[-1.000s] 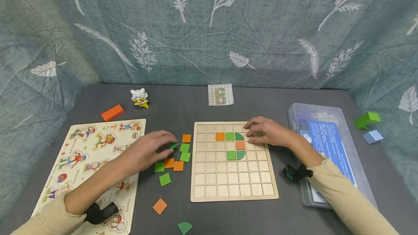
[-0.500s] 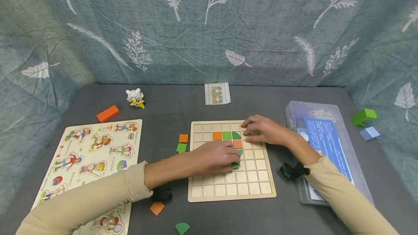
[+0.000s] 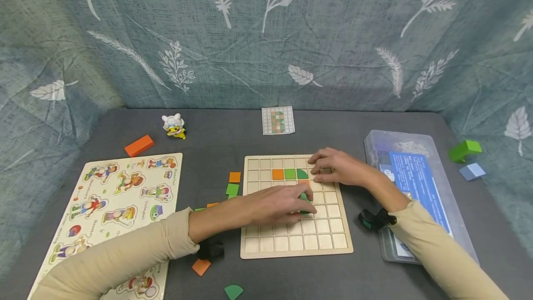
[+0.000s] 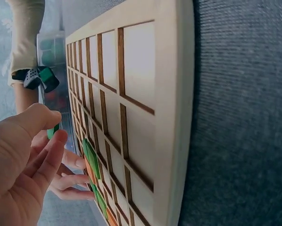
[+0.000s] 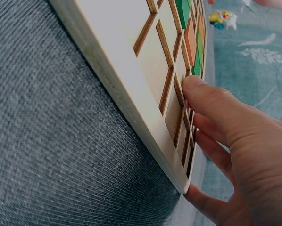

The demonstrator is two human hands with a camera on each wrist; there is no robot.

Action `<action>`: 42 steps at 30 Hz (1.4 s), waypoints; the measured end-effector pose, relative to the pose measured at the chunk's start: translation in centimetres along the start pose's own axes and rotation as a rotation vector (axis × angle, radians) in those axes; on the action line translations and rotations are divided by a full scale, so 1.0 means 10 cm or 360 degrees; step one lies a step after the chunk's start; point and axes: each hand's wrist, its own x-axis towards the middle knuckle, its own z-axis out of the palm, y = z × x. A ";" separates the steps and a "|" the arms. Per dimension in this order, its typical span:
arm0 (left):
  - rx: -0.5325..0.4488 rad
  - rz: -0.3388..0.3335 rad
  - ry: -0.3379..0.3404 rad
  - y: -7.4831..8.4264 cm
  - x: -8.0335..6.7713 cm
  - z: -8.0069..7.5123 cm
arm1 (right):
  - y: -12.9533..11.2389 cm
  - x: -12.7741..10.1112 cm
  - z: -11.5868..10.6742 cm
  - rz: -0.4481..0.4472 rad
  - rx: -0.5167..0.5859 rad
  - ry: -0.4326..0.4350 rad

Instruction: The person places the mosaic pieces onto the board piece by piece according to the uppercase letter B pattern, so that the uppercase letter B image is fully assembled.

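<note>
Head view: the left hand point(image 3: 280, 205) lies over the middle of the wooden grid board point(image 3: 295, 242), its fingertips pinching a green piece point(image 3: 304, 196) just above the cells there. The right hand point(image 3: 339, 168) rests on the board's upper right corner, fingers extended flat across the cells and frame, holding nothing. An orange tile point(image 3: 277, 174), a green tile point(image 3: 289, 173) and a green quarter-round point(image 3: 302, 173) sit in a row in the second line of cells. Loose orange and green tiles point(image 3: 232, 183) lie on the grey table point(image 3: 216, 145) left of the board. Left wrist view: thumb and forefinger point(image 4: 46, 155) are closed on the green piece point(image 4: 53, 131), held clear of the board point(image 4: 174, 117). Right wrist view: the right hand point(image 5: 235, 150) has straight fingers pressing on the board's edge point(image 5: 131, 94), thumb against its corner.
</note>
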 end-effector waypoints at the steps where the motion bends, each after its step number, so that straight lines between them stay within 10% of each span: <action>1: -0.0025 -0.0001 0.0009 0.00 0.00 0.00 | 0.00 0.00 0.00 0.0010 0.0008 -0.0001; 15: -0.0437 -0.0162 0.0206 -0.01 0.06 0.05 | 0.01 0.01 -0.01 0.0003 0.0007 0.0015; 31: -0.0324 -0.0129 0.0236 0.02 0.13 0.22 | 0.02 0.01 0.02 -0.0033 -0.0005 0.0022; 42: 0.0102 -0.0240 0.0208 0.06 0.08 0.22 | 0.02 0.00 0.02 -0.0055 -0.0019 0.0028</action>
